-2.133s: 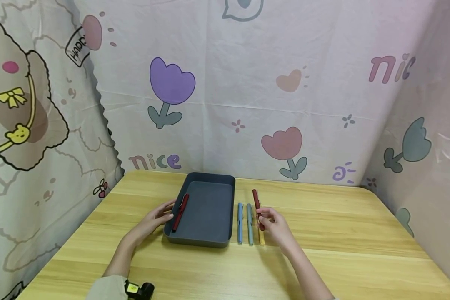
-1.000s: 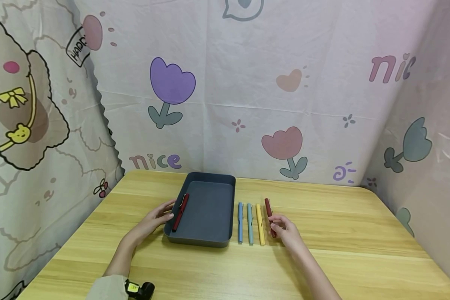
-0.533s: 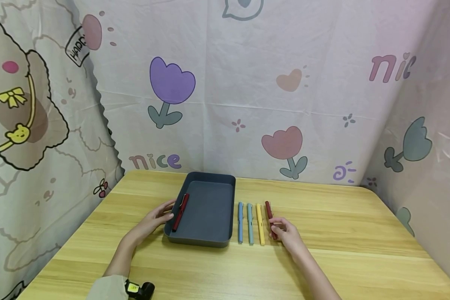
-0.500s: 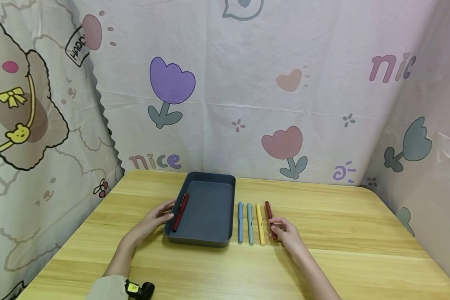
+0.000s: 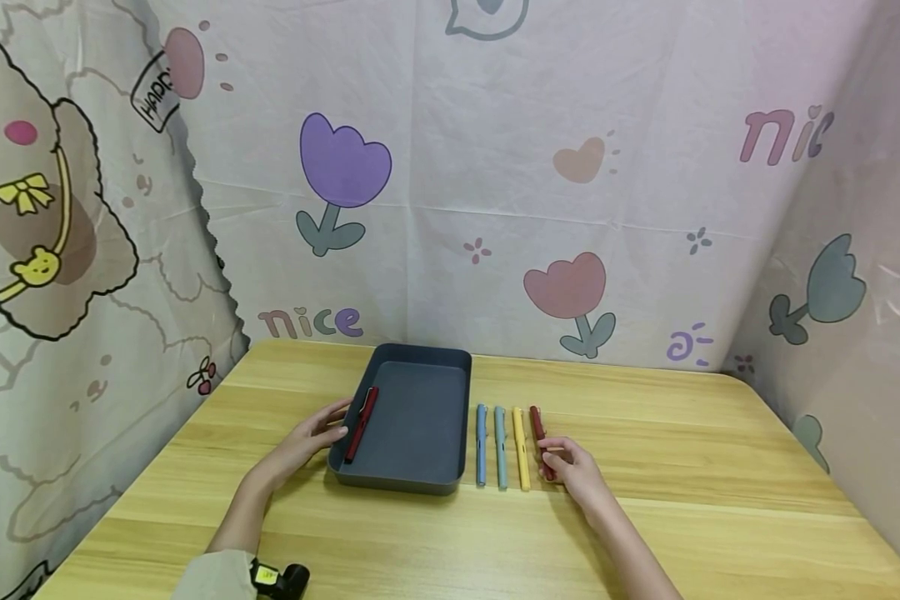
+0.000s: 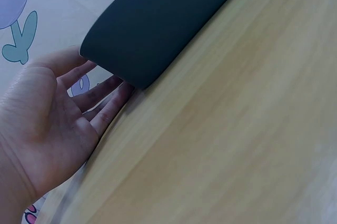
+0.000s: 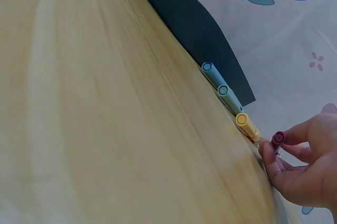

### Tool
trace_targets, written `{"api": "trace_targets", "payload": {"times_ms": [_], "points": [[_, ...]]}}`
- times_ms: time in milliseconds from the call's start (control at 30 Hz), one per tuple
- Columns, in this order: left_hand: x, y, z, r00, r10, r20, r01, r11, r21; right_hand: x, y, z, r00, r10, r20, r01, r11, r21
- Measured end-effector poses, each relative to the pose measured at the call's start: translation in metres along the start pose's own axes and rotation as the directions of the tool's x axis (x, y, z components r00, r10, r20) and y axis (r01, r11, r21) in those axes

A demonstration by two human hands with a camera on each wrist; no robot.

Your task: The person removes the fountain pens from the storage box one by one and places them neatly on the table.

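A dark grey tray (image 5: 420, 421) lies on the table with a dark red pen (image 5: 362, 425) along the inside of its left wall. My left hand (image 5: 303, 442) touches the tray's left side; the left wrist view shows its fingers (image 6: 108, 109) fairly straight against the outer wall. With thumb and fingertips, my right hand (image 5: 576, 471) pinches a second dark red pen (image 5: 537, 423), close to the table. Just left of it, a yellow pen (image 5: 521, 450), a green pen (image 5: 501, 450) and a blue pen (image 5: 481, 446) lie side by side, roughly parallel.
The wooden table (image 5: 690, 467) reaches back to a printed cloth (image 5: 450, 167) hanging behind it and at both sides. A black device (image 5: 279, 579) is strapped to the left wrist.
My right hand has carried the dark red pen from above the yellow pen to its right, then slightly lower beside it. The left hand and tray have stayed in place.
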State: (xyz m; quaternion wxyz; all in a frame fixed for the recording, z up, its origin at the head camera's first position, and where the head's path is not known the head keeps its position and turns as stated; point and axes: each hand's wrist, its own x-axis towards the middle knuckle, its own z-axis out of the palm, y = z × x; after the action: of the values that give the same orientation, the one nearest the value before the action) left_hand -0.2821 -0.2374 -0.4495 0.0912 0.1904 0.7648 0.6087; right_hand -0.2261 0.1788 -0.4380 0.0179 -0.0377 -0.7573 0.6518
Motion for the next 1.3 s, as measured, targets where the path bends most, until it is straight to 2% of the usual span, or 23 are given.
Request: {"api": "trace_targets", "payload": {"times_ms": [700,1133,1300], "points": [[0.0006,-0.0022,-0.0006,1.000,0.012,0.006,-0.012,1.000,0.004,0.0014,0.0017,-0.0018,0.999,-0.017,-0.030,0.013,0.992,-0.129],[0.0008,-0.0015,-0.0001,1.000,0.011,0.000,-0.011,1.000,0.002,-0.0001,0.0015,-0.0037,0.997,-0.071,-0.040,0.058,0.963,-0.264],[0.0000,-0.0006,0.0005,1.000,-0.007,-0.009,0.007,1.000,0.000,0.0007,0.0031,-0.0039,0.995,-0.098,-0.037,0.083,0.954,-0.290]]}}
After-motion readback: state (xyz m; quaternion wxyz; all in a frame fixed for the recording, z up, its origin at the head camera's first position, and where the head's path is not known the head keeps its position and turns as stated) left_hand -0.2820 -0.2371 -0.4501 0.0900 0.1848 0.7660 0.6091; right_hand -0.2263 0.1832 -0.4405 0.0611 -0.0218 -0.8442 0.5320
